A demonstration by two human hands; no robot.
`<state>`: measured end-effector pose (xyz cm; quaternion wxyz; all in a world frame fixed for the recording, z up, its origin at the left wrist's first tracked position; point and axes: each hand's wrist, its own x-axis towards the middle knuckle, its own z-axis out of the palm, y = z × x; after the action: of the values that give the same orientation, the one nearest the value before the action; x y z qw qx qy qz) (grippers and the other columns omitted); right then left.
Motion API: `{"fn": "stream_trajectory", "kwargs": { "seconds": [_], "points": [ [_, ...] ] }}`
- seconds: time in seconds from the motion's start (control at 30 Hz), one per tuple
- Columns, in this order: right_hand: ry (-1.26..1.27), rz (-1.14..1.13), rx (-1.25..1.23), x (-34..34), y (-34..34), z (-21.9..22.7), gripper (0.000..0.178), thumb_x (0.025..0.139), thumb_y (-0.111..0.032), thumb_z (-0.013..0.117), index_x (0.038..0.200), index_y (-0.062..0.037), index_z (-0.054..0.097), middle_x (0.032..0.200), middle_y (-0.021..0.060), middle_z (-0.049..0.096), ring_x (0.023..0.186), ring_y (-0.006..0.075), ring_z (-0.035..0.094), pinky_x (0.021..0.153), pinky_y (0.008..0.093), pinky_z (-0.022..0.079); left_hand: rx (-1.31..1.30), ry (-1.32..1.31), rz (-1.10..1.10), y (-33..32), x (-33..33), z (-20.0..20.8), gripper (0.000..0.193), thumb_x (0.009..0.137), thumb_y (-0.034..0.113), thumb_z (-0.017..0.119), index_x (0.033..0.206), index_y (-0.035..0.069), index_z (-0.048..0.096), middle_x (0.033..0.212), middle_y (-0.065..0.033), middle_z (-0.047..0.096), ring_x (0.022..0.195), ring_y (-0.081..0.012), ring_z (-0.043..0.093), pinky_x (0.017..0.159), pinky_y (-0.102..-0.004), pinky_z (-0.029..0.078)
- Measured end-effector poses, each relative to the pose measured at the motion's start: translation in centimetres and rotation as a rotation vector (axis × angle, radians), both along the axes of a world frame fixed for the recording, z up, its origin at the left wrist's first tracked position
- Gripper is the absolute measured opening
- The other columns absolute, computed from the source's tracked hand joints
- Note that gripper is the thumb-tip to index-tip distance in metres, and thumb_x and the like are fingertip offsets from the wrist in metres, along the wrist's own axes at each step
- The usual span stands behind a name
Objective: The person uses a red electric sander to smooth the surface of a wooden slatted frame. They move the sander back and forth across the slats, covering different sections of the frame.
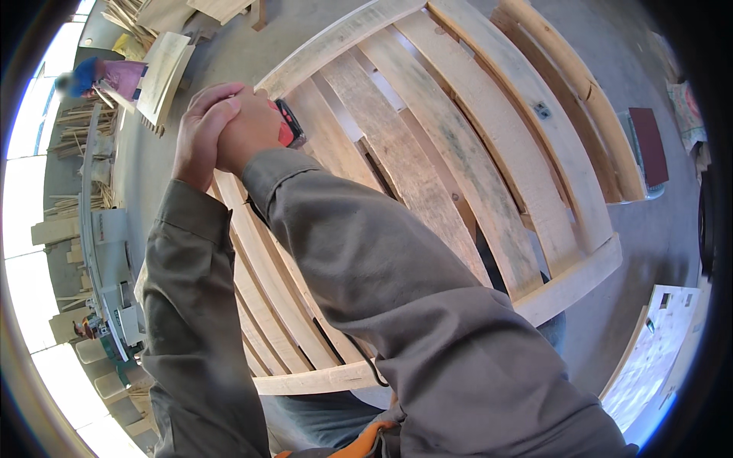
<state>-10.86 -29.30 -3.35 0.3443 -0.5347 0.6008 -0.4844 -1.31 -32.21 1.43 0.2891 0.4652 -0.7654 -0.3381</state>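
The red-and-black tool point(289, 130), smooth-cased and rounded, is at the far left of the slatted wooden panel point(456, 156); its dark end faces right, across the slats, but my grip hides too much to tell its long axis. My right hand point(253, 126) is wrapped around it, and my left hand point(202, 131) clasps the right one from the left side. The panel's pale planks are flat, rough-grained, knotted and grey-stained, with gaps between. Past its right edge lie thicker, rounded-edged boards point(584, 88). At lower right, a white sheet point(653, 355) bears marks too small to read.
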Motion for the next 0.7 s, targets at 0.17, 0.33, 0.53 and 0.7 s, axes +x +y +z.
{"fn": "stream_trajectory", "kwargs": {
  "seconds": [0.17, 0.33, 0.53, 0.7],
  "points": [
    [0.068, -0.013, 0.019, 0.3, 1.6, -0.1, 0.059, 0.084, -0.036, 0.078, 0.134, -0.0076, 0.065, 0.137, 0.0216, 0.061, 0.127, 0.0428, 0.058, 0.104, 0.0481, 0.055, -0.057, -0.075, 0.01, 2.5, -0.3, 0.5, 0.037, 0.091, 0.021, 0.07, 0.12, -0.002, 0.076, 0.136, -0.0157, 0.066, 0.131, -0.0268, 0.058, 0.117, -0.0359, 0.04],
    [0.106, 0.064, 0.018, -0.6, 5.5, 0.6, 0.042, 0.093, -0.03, 0.069, 0.129, -0.0079, 0.068, 0.138, 0.0197, 0.06, 0.13, 0.0404, 0.055, 0.107, 0.045, 0.053, -0.048, -0.069, 0.04, 5.7, 0.0, 0.0, 0.04, 0.089, 0.025, 0.072, 0.12, 0.001, 0.077, 0.138, -0.0171, 0.063, 0.133, -0.0295, 0.057, 0.115, -0.0393, 0.043],
    [0.227, 0.037, -0.06, -0.6, 10.4, -0.2, 0.039, 0.088, -0.032, 0.073, 0.122, -0.0122, 0.071, 0.128, 0.0205, 0.065, 0.115, 0.0421, 0.061, 0.096, 0.0482, 0.056, -0.063, -0.099, 0.054, 10.9, -0.2, -0.5, 0.042, 0.087, 0.026, 0.072, 0.121, 0.002, 0.076, 0.139, -0.0183, 0.061, 0.133, -0.0305, 0.057, 0.114, -0.0391, 0.044],
    [0.204, 0.07, -0.104, -0.1, 15.6, -0.5, 0.038, 0.086, -0.032, 0.075, 0.118, -0.012, 0.072, 0.122, 0.0216, 0.068, 0.113, 0.0424, 0.063, 0.092, 0.0489, 0.056, -0.048, -0.099, 0.082, 16.7, 0.7, -0.6, 0.046, 0.085, 0.028, 0.074, 0.123, 0.002, 0.075, 0.142, -0.0183, 0.056, 0.134, -0.0311, 0.056, 0.113, -0.0395, 0.046]
  ]
}}
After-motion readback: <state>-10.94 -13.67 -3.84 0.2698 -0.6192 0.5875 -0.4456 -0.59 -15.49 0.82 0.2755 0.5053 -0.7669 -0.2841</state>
